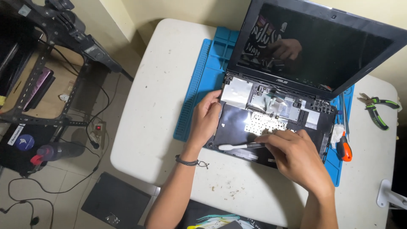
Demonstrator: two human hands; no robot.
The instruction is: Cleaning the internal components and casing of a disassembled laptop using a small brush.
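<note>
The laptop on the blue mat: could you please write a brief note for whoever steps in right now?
Left hand: grips the left edge of the laptop, steadying it.
Right hand: holds a toothbrush, bristle end lying on the open base.
Laptop sits on the blue mat, screen up, keyboard already off, metal plate exposed.
Screwdriver lies to the right on the mat, pliers on the table.
Left: the base is not yet closed up.
</note>
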